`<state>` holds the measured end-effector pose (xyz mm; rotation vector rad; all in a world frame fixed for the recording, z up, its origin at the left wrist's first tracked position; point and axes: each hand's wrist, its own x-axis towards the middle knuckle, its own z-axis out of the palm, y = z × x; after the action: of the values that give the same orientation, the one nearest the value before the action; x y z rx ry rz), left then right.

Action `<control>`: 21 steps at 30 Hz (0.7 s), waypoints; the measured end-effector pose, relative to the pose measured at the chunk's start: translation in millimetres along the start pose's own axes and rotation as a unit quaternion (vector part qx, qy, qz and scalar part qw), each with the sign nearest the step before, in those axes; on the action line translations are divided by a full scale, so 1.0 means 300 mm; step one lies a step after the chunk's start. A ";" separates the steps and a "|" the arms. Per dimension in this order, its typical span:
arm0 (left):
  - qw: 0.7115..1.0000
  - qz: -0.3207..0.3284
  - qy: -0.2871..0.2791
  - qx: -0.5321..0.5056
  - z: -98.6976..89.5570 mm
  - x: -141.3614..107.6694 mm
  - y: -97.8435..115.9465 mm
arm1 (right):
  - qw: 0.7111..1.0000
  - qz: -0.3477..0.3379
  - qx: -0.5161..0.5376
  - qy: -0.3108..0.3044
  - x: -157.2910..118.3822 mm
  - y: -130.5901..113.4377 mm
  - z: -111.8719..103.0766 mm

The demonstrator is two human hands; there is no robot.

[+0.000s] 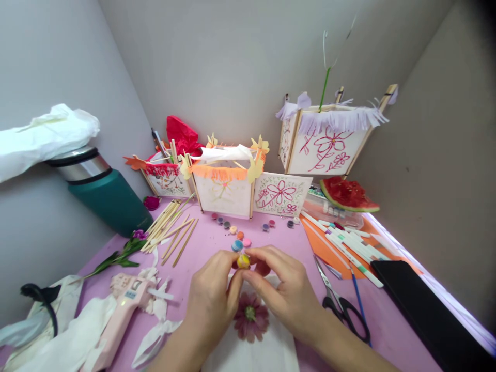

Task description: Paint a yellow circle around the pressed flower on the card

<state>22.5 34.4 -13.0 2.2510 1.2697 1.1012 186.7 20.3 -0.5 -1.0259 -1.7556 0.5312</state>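
I see a little yellow pot [243,261] between the left hand [212,288] and right hand [282,281], both pinching it by fingertips.

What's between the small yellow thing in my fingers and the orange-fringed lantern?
Between the yellow thing and the lantern, the head view shows small pots on the purple table, including blue, pink, orange and peach.

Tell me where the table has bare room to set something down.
The table shows bare between the wooden sticks and the paint pots, and in a narrow strip between the right hand and the scissors. It is crowded at left around the pink glue gun and white scraps, and at right around the markers.
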 end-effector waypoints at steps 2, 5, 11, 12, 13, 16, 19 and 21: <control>1.000 0.014 0.010 -0.006 0.001 -0.002 0.005 | 1.000 0.003 0.002 0.013 -0.001 -0.006 0.009; 0.990 -0.067 -0.010 -0.123 -0.004 0.005 0.026 | 1.000 -0.009 0.003 0.029 -0.002 -0.004 0.018; 0.880 -0.244 -0.046 -0.404 0.003 0.029 0.040 | 0.997 -0.054 -0.042 0.029 -0.004 0.008 0.022; 0.869 -0.253 -0.048 -0.422 0.006 0.032 0.039 | 0.996 -0.063 -0.056 0.024 -0.004 0.008 0.022; 0.863 -0.257 -0.046 -0.434 0.008 0.033 0.039 | 0.995 -0.073 -0.070 0.020 -0.003 0.008 0.022; 0.862 -0.259 -0.035 -0.434 0.006 0.035 0.044 | 0.989 -0.095 -0.110 0.020 -0.003 0.006 0.023; 0.870 -0.261 -0.040 -0.416 0.003 0.032 0.050 | 0.983 -0.103 -0.149 0.023 -0.009 0.007 0.027; 0.881 -0.257 -0.044 -0.396 0.007 0.025 0.048 | 0.981 -0.089 -0.171 0.018 -0.015 0.010 0.033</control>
<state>34.7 33.0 -2.2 1.2473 1.0182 1.0297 179.6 19.4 -9.2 -1.0888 -1.9253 0.0966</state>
